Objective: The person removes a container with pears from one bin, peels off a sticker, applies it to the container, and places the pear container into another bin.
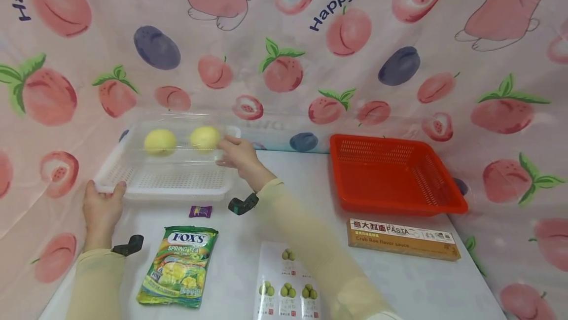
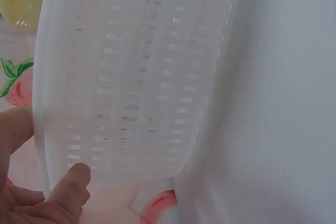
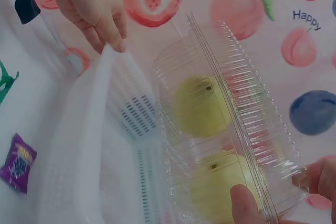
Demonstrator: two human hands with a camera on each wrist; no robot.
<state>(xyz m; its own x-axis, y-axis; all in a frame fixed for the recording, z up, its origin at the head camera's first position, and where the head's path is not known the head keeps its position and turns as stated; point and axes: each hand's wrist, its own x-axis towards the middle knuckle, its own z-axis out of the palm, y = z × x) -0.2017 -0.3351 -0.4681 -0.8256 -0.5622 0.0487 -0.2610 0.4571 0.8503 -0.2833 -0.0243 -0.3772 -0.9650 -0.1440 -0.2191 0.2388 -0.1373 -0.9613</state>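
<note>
A white perforated basket (image 1: 177,194) stands at the back left, its near-left corner gripped by my left hand (image 1: 103,209). In the left wrist view the thumb and fingertips (image 2: 79,174) lie on either side of its rim. My right hand (image 1: 243,160) pinches the right end of a clear plastic clamshell box (image 3: 247,103). Two round yellow-green fruits (image 3: 202,106) sit inside the box. The box overlaps the far part of the basket in the head view. The right thumb (image 3: 244,203) presses near the box's edge.
A red basket (image 1: 395,177) stands at the back right, with a pasta box (image 1: 404,238) before it. Nearer lie a small purple-wrapped candy (image 1: 200,211), a green Fox's candy bag (image 1: 178,266) and a printed fruit sheet (image 1: 288,275). A fruit-patterned cloth (image 1: 284,39) hangs behind.
</note>
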